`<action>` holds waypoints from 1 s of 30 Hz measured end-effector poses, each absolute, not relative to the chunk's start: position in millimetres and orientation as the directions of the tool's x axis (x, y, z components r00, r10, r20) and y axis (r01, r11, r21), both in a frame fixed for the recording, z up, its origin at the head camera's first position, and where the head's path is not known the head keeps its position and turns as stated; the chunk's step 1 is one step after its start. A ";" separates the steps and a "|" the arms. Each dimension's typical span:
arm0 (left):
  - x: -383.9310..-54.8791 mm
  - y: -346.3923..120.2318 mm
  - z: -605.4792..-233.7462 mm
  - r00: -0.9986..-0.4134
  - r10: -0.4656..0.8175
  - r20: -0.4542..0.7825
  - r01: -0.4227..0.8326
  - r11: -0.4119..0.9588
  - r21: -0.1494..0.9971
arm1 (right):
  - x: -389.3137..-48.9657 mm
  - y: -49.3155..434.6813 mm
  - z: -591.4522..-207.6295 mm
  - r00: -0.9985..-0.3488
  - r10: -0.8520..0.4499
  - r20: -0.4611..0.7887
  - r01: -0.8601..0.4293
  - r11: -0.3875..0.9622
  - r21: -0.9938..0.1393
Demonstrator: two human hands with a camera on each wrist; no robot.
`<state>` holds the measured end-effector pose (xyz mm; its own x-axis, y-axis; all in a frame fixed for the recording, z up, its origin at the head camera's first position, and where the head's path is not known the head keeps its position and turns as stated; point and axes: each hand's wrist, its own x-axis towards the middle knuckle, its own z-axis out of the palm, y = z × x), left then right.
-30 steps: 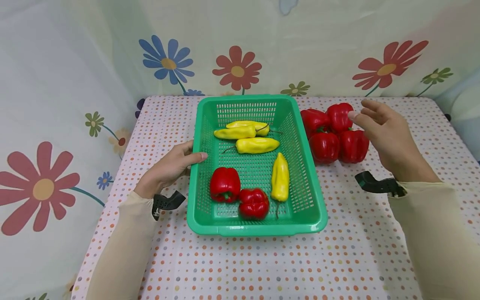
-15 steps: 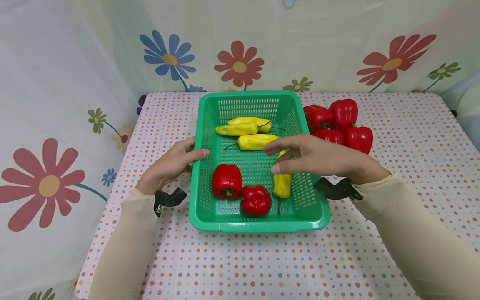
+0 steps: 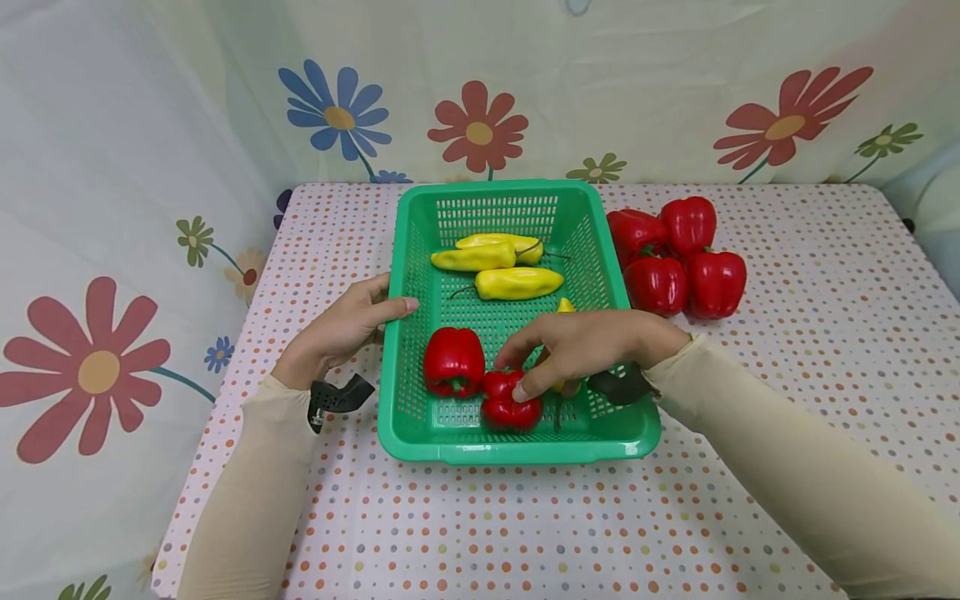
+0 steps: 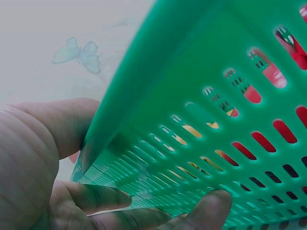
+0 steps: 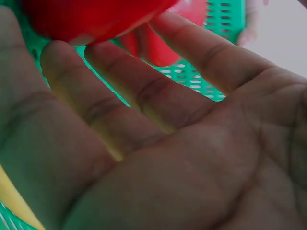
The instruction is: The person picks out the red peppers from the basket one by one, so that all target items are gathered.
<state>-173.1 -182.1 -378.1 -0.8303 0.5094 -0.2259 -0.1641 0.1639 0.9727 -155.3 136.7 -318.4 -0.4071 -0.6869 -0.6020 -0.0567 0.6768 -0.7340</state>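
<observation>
My left hand [image 3: 341, 333] grips the left rim of a green plastic basket [image 3: 480, 453], thumb over the edge and fingers against the slotted outer wall [image 4: 144, 134]. Inside the basket, my right hand [image 3: 588, 342] has its thumb and fingers around a red bell pepper [image 3: 512, 415] near the front. The right wrist view shows fingertips at the underside of that pepper [image 5: 96, 19]. Just left of it sits another red bell pepper [image 3: 453, 362]. A yellow pepper [image 3: 566, 306] lies mostly hidden below the right hand.
Toward the back of the basket lie three long yellow peppers [image 3: 517, 284] with thin stems. Several red bell peppers [image 3: 657, 285] are grouped outside, against the basket's right side. A dotted cloth [image 3: 450, 533] covers the table, and a flowered curtain [image 3: 637, 100] hangs behind.
My right hand has come left from beside the outside red bell peppers, over the basket and down onto the front red bell pepper. The left hand has kept its grip on the rim.
</observation>
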 end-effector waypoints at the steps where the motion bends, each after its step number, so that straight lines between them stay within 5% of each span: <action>1: -173.1 -182.1 -378.1 -0.830 0.509 -0.226 -0.164 0.164 0.973 | -155.7 135.7 -320.3 -0.401 -0.683 -0.610 -0.051 0.682 -0.730; 11: -173.9 -182.2 -378.7 -0.831 0.510 -0.221 -0.157 0.167 0.973 | -160.3 124.8 -334.8 -0.365 -0.673 -0.643 -0.009 0.693 -0.720; 18: -174.2 -181.9 -378.6 -0.830 0.513 -0.219 -0.149 0.175 0.973 | -161.2 122.8 -340.9 -0.414 -0.671 -0.615 0.073 0.649 -0.757; 30: -173.7 -182.7 -377.9 -0.827 0.516 -0.223 -0.152 0.175 0.973 | -159.0 125.6 -336.8 -0.482 -0.664 -0.571 -0.009 0.656 -0.755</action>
<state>-173.7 -182.7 -377.9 -0.8274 0.5157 -0.2225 -0.1523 0.1753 0.9727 -159.0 125.6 -336.8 -0.4825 -0.6643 -0.5708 -0.0095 0.6556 -0.7550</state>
